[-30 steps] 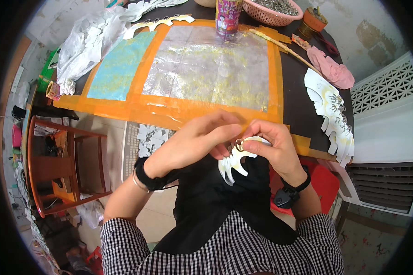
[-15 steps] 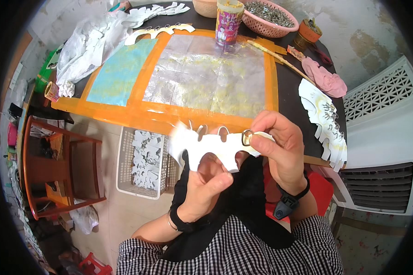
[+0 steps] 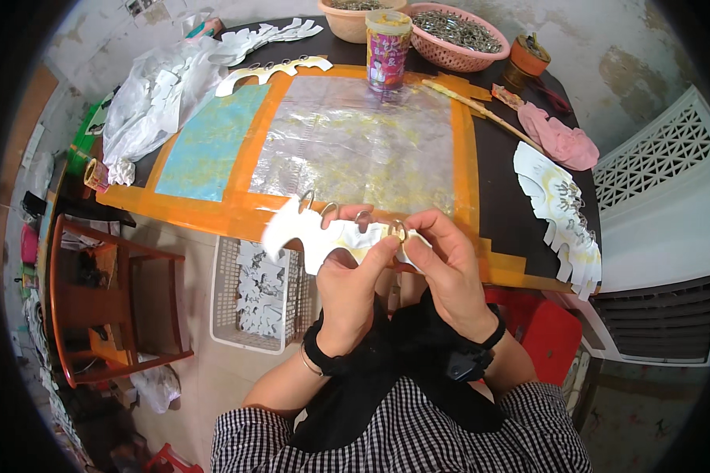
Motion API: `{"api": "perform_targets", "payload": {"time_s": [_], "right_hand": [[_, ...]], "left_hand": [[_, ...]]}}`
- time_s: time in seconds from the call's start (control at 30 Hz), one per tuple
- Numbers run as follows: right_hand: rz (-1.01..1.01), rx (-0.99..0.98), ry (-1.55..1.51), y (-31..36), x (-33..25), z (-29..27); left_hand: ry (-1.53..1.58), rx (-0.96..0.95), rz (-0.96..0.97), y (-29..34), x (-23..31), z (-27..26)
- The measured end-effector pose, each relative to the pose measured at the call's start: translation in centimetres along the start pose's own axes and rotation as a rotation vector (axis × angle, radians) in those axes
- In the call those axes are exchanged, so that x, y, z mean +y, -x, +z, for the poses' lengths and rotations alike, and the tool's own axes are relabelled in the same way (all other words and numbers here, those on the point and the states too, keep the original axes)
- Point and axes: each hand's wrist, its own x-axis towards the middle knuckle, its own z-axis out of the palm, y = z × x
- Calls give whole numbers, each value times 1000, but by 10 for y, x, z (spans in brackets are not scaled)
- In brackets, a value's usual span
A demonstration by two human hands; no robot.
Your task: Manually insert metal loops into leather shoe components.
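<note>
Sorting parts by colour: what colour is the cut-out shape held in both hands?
White, with small metal rings along its top edge; the cut-out shape shows only in the head view.

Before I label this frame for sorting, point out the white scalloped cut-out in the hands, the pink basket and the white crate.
white scalloped cut-out (image 3: pixel 292 230): head view, its bare left end.
pink basket (image 3: pixel 493 49): head view, right rim.
white crate (image 3: pixel 226 303): head view, left wall.

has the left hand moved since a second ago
Yes. The left hand was higher, over the orange tape border at the table edge; it dropped toward the body, and now pinches the white cutout beside the right hand.
</note>
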Motion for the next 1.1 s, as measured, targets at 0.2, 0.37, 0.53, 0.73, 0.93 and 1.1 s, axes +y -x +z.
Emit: {"api": "perform_targets", "payload": {"time_s": [0.2,0.37,0.53,0.73,0.93,1.1], "right_hand": [[-81,-216,198,-10,-26,-20],[-144,-98,415,-21,-25,-14],[-364,-8,594,-26,-17,-14],[-370,-7,521,-28,-16,-9],[-293,-3,471,-30,-17,-9],[-309,-5,485,-32,-17,-11]], "left_hand": [[-219,-60,61,-12,8,-13],[-342,-134,92,-19,6,-13],[-548,-132,18,-26,14,-16],[-445,-161,13,-29,12,-16],[-310,-111,113,-29,10,-9],[-495,-88,-69,-34,13,-13]]}}
